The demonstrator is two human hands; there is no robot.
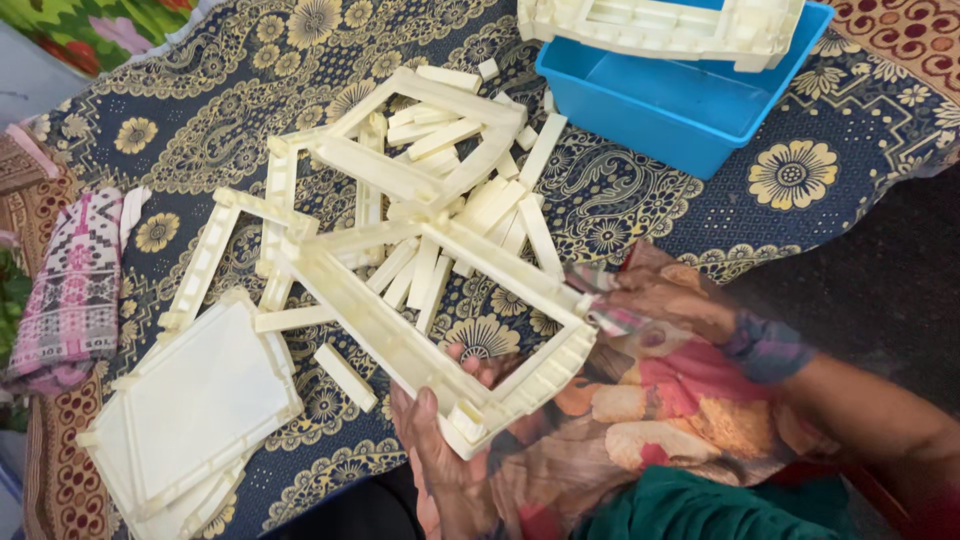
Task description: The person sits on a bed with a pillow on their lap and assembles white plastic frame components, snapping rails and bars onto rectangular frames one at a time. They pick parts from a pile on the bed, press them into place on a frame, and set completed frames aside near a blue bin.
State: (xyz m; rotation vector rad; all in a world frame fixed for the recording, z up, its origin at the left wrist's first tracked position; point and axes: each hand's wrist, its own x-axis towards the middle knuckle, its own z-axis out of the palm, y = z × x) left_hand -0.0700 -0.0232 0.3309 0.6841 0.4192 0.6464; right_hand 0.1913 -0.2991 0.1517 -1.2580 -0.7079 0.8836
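Left hand (432, 440) closed on the near corner of a cream rectangular plastic frame (440, 320), thumb on top of the rim, fingers showing through the opening from beneath. Right hand (665, 295) at the frame's far right corner, blurred; fingertips on the corner, grip seemingly closed, though hard to make out for certain. Frame held tilted, low over a patterned navy-and-gold cloth (620, 215), its far end overlapping a loose pile of cream strips (470, 215) and a second frame (410, 150) lying among them. Left of the pile, a long slotted rail (200, 265); below that, flat cream panels (195, 410), stacked, the lower ones mostly hidden and the bottom edge cut off. One short strip (345, 377) apart, just beside the panels. Blue plastic tub (690, 95) at the top right, partly covered by another cream moulded piece (665, 25) cut off by the upper edge. Folded pink-patterned fabric (70, 290) at the left edge. Lap in bright printed cloth, forearms partly out of view at the lower right.
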